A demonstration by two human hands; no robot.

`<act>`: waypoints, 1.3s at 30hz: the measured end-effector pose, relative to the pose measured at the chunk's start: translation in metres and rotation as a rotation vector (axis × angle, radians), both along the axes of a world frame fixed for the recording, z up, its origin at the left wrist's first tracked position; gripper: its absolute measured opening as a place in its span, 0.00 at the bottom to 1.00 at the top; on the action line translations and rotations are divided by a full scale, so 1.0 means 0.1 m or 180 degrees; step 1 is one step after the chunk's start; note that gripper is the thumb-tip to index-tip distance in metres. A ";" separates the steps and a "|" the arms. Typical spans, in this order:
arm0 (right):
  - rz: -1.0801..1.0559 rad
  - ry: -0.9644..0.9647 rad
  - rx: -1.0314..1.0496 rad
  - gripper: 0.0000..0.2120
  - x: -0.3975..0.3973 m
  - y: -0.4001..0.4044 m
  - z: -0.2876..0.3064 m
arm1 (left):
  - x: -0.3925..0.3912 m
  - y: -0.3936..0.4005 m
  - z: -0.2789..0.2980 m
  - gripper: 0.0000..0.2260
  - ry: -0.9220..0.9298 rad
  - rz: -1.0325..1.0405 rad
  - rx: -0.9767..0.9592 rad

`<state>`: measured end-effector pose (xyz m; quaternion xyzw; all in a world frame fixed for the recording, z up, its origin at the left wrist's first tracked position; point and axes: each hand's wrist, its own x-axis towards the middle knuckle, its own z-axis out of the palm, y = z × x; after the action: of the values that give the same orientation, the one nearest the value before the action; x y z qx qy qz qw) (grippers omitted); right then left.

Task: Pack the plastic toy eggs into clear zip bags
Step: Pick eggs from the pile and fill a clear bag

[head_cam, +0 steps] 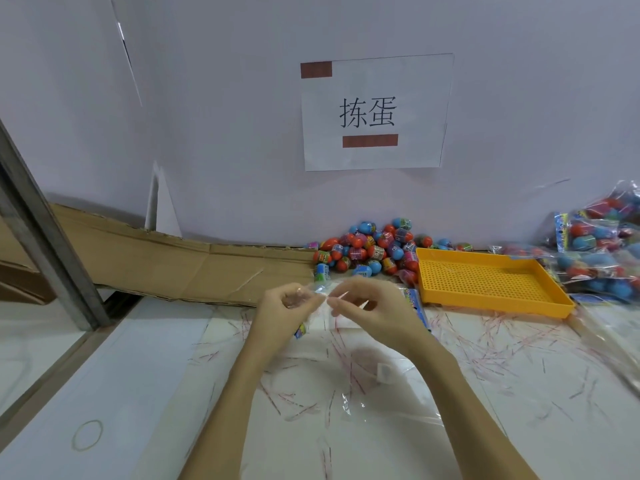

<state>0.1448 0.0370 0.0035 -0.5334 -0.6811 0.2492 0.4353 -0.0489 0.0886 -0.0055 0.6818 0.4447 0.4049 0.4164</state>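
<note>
Head view: both hands [332, 306] pinch a crinkled clear bag [320, 294] near bright eggs [367, 252].

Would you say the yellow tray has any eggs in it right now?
No, the yellow tray shows only its bare perforated floor; the loose eggs lie piled beside it by the wall.

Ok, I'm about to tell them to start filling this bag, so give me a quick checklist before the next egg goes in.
1. Clear bag held by both hands: ok, left hand and right hand pinch it above the table.
2. Bag mouth open: cannot tell, the film is too clear and blurred.
3. Loose eggs available: ok, a pile lies against the wall.
4. A free hand for picking: not ok, both hold the bag.
5. Yellow tray ready: ok, it looks empty, beside the pile.
6. Packed bags out of the way: ok, stacked at far right.
</note>
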 end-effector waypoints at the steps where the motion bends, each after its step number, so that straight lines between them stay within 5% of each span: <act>1: -0.0058 0.0106 0.0013 0.06 -0.01 0.00 0.00 | 0.01 -0.01 0.01 0.08 -0.0027 -0.0075 -0.0071; 8: -0.0189 0.0140 -0.0433 0.13 0.15 -0.04 0.07 | 0.01 -0.02 0.02 0.22 -0.0212 -0.0167 -0.0387; 11: -0.0475 0.0170 -0.0345 0.12 0.18 -0.04 0.08 | -0.04 0.00 0.01 0.24 -0.0813 -0.0340 -0.0737; 16: -0.0648 0.0529 -0.0235 0.06 0.17 -0.05 0.12 | -0.05 0.03 -0.01 0.18 -0.1069 -0.0217 -0.0860; 19: -0.0601 0.0598 -0.0299 0.05 0.16 -0.07 0.11 | -0.03 0.05 -0.04 0.06 -0.0971 -0.0026 -0.0738; 26: 0.0317 0.2862 -0.1187 0.12 0.15 -0.07 0.14 | -0.03 0.02 0.01 0.20 -0.0882 0.0093 -0.0716; 39: 0.0482 0.1480 -0.1119 0.17 0.09 -0.12 0.11 | -0.03 -0.06 0.06 0.11 -0.0960 -0.0263 -0.0599</act>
<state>0.1534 0.0245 0.0141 -0.4768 -0.5475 0.5105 0.4607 -0.0519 0.0830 0.0006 0.5890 0.3847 0.4417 0.5567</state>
